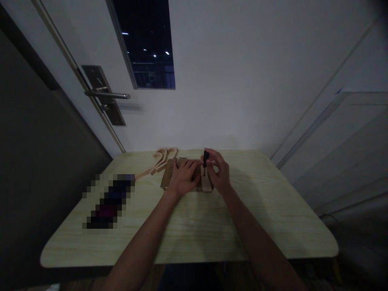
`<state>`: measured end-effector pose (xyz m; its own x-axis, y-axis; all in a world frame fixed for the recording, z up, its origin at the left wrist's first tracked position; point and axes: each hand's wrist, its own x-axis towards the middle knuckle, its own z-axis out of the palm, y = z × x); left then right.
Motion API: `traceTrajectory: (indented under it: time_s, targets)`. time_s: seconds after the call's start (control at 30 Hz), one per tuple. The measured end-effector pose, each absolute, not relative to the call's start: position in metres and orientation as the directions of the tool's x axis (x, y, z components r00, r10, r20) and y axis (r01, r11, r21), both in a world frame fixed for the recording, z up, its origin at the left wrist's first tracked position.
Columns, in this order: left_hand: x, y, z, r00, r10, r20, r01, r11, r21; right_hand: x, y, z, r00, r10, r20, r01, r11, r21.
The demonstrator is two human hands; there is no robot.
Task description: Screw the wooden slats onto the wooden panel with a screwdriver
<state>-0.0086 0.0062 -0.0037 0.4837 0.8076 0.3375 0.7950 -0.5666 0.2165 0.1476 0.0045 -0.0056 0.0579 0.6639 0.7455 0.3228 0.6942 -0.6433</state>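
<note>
My left hand (183, 178) lies with fingers spread on a brown board (166, 178), which looks like cardboard or wood. Between the fingertips of my right hand (221, 171) is a short screwdriver (206, 157) with a black handle, held nearly upright. Its shaft points down at a pale wooden piece (207, 186) along the board's right end. Whether the tip sits in a screw is too small to tell. My left fingers reach close to that wooden piece and cover much of the board.
Several curved pale wooden hooks (162, 158) lie left of the board. A dark pixelated object (110, 202) rests on the table's left side. Behind the light wood-grain table (257, 226) stands a white door (227, 81) with a metal handle (112, 95) and a window (148, 48).
</note>
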Motion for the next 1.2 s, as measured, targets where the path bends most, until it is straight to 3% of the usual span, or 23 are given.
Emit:
traceTrajectory:
  time_s: [0.3, 0.53, 0.8, 1.03, 1.2]
  targets:
    - [-0.009, 0.0086, -0.0077, 0.49, 0.794, 0.359, 0.789, -0.579, 0.203, 0.1477, 0.0083, -0.0092, 0.162, 0.64, 0.751, 0.393, 0.657, -0.644]
    - [-0.0093, 0.0074, -0.0062, 0.487, 0.798, 0.355, 0.788, -0.577, 0.214, 0.148, 0.0031, -0.0064, 0.143, 0.667, 0.732, 0.266, 0.686, -0.677]
    - [-0.0094, 0.0084, -0.0078, 0.482, 0.803, 0.352, 0.795, -0.569, 0.209, 0.1464, 0.0101, -0.0098, 0.169, 0.609, 0.775, 0.404, 0.675, -0.618]
    - [-0.0088, 0.0073, -0.0054, 0.482, 0.81, 0.334, 0.794, -0.565, 0.225, 0.1475, 0.0057, -0.009, 0.148, 0.688, 0.711, 0.234, 0.674, -0.701]
    - [-0.0088, 0.0079, -0.0058, 0.489, 0.803, 0.339, 0.791, -0.573, 0.216, 0.1452, 0.011, -0.0103, 0.221, 0.679, 0.7, 0.269, 0.647, -0.713]
